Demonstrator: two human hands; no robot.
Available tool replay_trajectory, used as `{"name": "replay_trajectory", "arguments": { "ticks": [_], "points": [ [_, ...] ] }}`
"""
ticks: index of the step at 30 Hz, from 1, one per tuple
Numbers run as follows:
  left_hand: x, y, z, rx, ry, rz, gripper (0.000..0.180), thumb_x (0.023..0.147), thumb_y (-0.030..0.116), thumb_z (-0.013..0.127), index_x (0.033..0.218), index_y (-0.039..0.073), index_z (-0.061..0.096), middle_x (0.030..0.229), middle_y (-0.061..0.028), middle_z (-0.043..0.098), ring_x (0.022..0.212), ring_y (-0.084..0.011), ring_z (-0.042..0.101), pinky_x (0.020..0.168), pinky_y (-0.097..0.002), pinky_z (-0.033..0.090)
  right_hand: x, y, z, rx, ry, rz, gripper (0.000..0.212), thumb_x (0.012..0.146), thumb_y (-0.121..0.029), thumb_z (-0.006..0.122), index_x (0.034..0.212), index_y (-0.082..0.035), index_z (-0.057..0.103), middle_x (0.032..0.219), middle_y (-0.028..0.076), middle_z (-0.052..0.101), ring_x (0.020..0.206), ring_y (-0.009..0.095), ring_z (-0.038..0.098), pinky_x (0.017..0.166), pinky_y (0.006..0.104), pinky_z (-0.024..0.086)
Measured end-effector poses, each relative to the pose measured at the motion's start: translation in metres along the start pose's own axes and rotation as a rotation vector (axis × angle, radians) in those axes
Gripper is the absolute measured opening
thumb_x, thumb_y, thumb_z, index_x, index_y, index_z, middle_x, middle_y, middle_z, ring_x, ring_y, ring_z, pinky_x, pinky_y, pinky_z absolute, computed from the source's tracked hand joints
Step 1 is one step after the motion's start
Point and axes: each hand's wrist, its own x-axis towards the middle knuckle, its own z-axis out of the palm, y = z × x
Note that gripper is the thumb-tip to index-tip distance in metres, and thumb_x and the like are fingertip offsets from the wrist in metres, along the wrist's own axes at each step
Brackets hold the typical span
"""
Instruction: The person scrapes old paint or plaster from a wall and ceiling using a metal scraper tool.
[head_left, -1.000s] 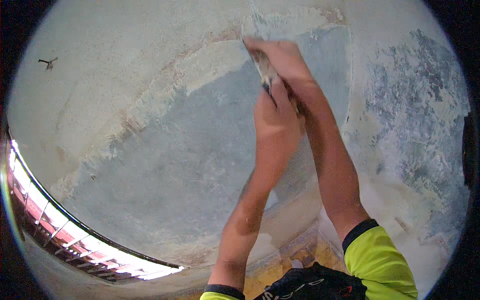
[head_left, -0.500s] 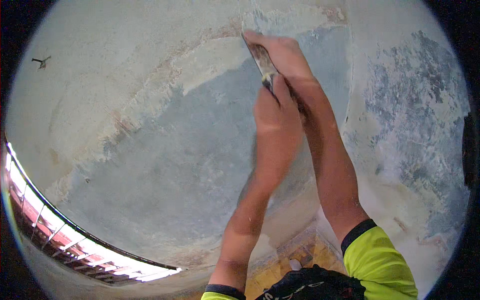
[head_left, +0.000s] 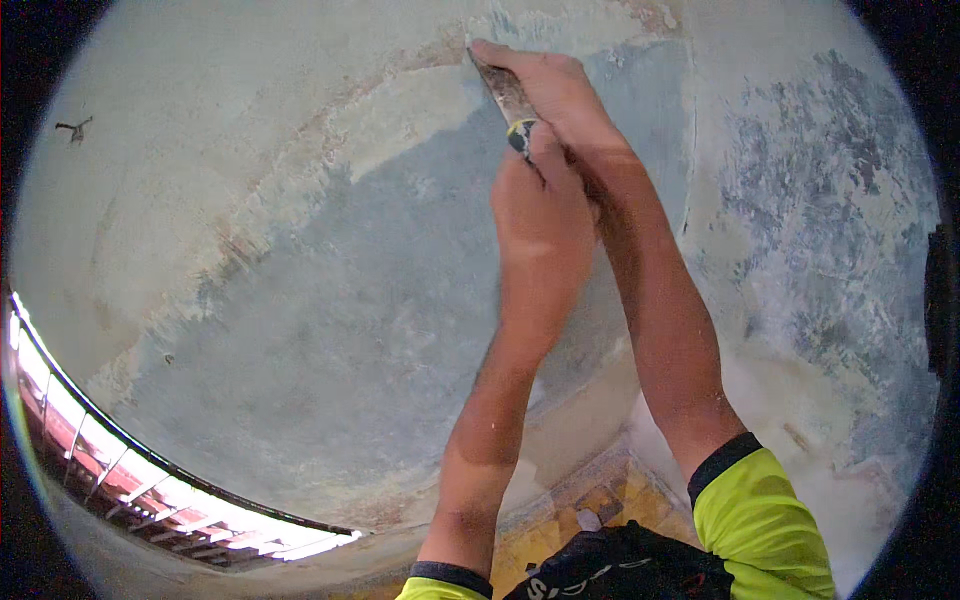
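Observation:
My left hand (head_left: 545, 215) is closed around the handle of a putty knife (head_left: 503, 92), with its thumb lying along the handle toward the yellow-edged collar. Further up, my right hand (head_left: 560, 90) grips the blade near its far end. Its thumb lies on the blade's tip, while most of its fingers are hidden. The two forearms run close together, the right wrist just beyond the left hand. Blade and hands are up against a wall (head_left: 330, 270) with a large grey-blue patch, at the border where the patch meets a paler coat. Whether the blade's edge touches the surface is hard to tell.
To the right, beyond a vertical corner line, stands another wall (head_left: 830, 180) with streaky blue-grey patches. A small dark hook (head_left: 75, 129) sticks out at upper left. A bright barred opening (head_left: 150, 485) curves along the lower left. Yellow-brown floor tiles (head_left: 600, 485) show below.
Both hands and the putty knife have moved slightly up and to the left in the picture. The view itself has shifted a little. Both hands keep their hold.

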Motion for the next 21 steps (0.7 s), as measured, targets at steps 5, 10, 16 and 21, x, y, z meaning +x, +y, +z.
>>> {"name": "replay_trajectory", "arguments": {
  "ticks": [5,10,16,21],
  "points": [
    [-0.015,-0.005,0.001,-0.316,-0.014,-0.146,0.038,0.103,0.031,0.042,0.083,0.0,0.049,0.063,-0.011,0.048,0.046,-0.0216,0.052,0.042,-0.0366,0.042,0.003,0.021,0.003,-0.094,0.074,0.01,0.04,0.08,-0.04,0.079,0.088,-0.001,0.075,0.079,0.002,0.068,0.067,0.011,0.057,0.065,0.0277,0.047],
    [-0.003,0.005,0.004,-0.141,0.014,-0.049,0.037,0.105,0.026,0.041,0.088,-0.005,0.051,0.066,-0.0137,0.049,0.061,-0.0203,0.047,0.058,-0.0384,0.043,-0.002,-0.002,0.0,-0.017,0.011,0.029,0.038,0.08,-0.039,0.079,0.088,-0.002,0.075,0.079,0.001,0.068,0.07,0.011,0.057,0.067,0.0276,0.046],
    [-0.004,-0.027,0.008,0.186,0.232,0.554,0.04,0.104,0.032,0.04,0.083,0.0,0.05,0.062,-0.007,0.047,0.043,-0.0196,0.048,0.041,-0.0346,0.042,0.002,0.015,0.002,-0.013,-0.019,-0.039,0.036,0.079,-0.04,0.079,0.084,-0.004,0.074,0.077,0.002,0.067,0.068,0.012,0.056,0.065,0.0282,0.045],
    [0.0,0.001,0.002,-0.094,-0.009,-0.055,0.046,0.104,0.033,0.038,0.08,-0.004,0.051,0.06,-0.0111,0.049,0.048,-0.0216,0.049,0.047,-0.0371,0.042,0.004,0.004,-0.002,-0.127,0.003,-0.061,0.037,0.078,-0.041,0.079,0.082,-0.004,0.074,0.075,0.001,0.066,0.065,0.012,0.055,0.063,0.0289,0.045]
  ]
}}
